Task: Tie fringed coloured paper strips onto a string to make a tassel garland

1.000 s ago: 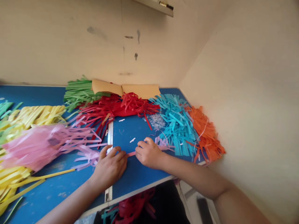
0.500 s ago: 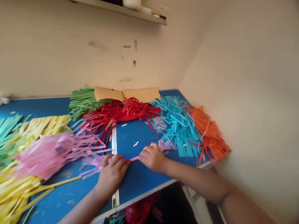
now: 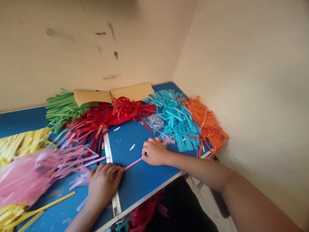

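A narrow pink twisted strip [image 3: 133, 164] stretches between my two hands, just above the blue table [image 3: 131, 190]. My left hand [image 3: 105, 180] is closed on its left end, with lilac fringe [image 3: 82, 178] showing behind that hand. The right end is pinched in my right hand [image 3: 154, 151], and more lilac fringe [image 3: 167, 140] sticks out beyond the fingers. To the left lies a pink sheet with fringed ends [image 3: 26, 175].
Yellow [image 3: 29, 141], green [image 3: 62, 109], red [image 3: 108, 114], light blue [image 3: 177, 119] and orange fringes [image 3: 205, 122] lie around the table. Brown card [image 3: 131, 92] rests at the back. Small clear pieces [image 3: 155, 121] form a pile. Walls rise behind and right.
The view has shifted, so the table things appear further left. My hands have moved farther apart, and more of the pink strip shows between them.
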`<action>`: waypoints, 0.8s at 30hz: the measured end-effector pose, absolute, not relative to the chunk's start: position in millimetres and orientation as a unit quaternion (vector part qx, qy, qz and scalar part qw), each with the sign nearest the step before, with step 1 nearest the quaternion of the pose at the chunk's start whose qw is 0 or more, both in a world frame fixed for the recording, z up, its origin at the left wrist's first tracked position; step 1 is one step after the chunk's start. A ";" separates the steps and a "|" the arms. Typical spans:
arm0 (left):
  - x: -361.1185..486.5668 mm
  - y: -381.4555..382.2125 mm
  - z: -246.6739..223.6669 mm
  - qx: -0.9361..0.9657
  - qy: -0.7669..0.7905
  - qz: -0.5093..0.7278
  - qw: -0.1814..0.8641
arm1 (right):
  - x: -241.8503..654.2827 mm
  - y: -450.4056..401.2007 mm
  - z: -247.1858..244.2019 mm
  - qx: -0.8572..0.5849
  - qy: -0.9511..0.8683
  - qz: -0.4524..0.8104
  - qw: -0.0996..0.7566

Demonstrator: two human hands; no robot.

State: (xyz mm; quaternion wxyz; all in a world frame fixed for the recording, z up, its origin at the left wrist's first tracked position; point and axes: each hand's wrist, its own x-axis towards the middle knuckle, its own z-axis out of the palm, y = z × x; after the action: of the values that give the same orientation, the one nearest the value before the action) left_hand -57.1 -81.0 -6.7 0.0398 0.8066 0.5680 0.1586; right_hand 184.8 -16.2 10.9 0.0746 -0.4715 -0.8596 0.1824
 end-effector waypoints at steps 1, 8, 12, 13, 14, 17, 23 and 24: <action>-54.5 -79.4 -2.2 0.813 0.567 0.129 0.024 | 182.7 -15.0 14.0 -0.474 -0.861 0.172 0.060; -49.9 -81.2 9.1 0.896 0.417 0.109 -0.102 | 188.7 -20.2 16.6 -0.267 -0.961 0.028 0.060; -38.4 -79.0 5.2 0.907 0.379 0.146 -0.111 | 185.7 -23.5 13.3 -0.177 -0.978 -0.055 0.096; -33.7 -76.1 4.4 0.904 0.381 0.160 -0.106 | 182.9 -21.4 12.2 -0.165 -0.980 -0.063 0.096; -29.1 -72.7 3.9 0.901 0.383 0.174 -0.103 | 179.7 -18.5 11.3 -0.159 -0.981 -0.065 0.091; -20.5 -65.5 7.5 0.894 0.382 0.202 -0.116 | 171.8 -11.8 14.3 -0.196 -0.978 -0.029 0.066; -30.9 -107.1 35.3 0.854 0.407 0.311 -0.090 | 178.5 -58.0 61.6 -0.317 -0.924 0.148 0.155; -31.9 -118.2 39.4 0.844 0.410 0.336 -0.079 | 181.1 -68.1 69.5 -0.323 -0.903 0.210 0.191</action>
State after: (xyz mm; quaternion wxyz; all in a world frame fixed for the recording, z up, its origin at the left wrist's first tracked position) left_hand -31.9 -118.2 39.4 -0.0792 0.8443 0.4098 0.3361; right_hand 181.1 -68.1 69.5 0.1906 -0.3232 -0.9028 0.2100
